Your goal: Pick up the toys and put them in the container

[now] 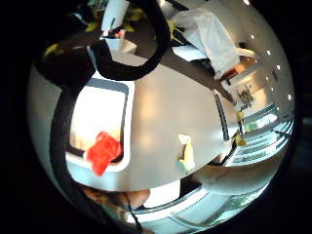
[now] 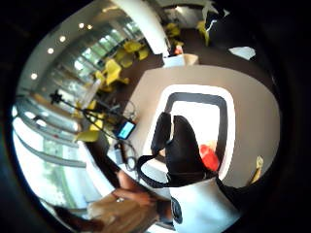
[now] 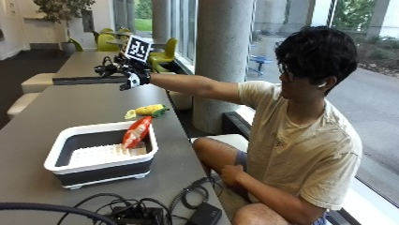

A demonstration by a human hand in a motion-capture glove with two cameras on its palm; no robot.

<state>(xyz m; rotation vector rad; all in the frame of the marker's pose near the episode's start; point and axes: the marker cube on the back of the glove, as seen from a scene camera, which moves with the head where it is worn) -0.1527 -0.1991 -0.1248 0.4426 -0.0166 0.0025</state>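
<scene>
Corn toy (image 3: 146, 111) | lies flat on table (image 3: 75, 108) | long axis crosswise

Grey bench (image 3: 75, 108) carries a white-rimmed dark container (image 3: 99, 157) well short of the fingers, a yellow corn toy (image 3: 148, 110) nearer below them, black cables (image 3: 143, 206) farthest from them.

Outside cam beside table (image 3: 75, 108); palm cams high above container (image 3: 99, 154).

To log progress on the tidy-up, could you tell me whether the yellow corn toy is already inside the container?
No, the yellow corn toy lies on the table beyond the container, which holds only the red toy.
</scene>
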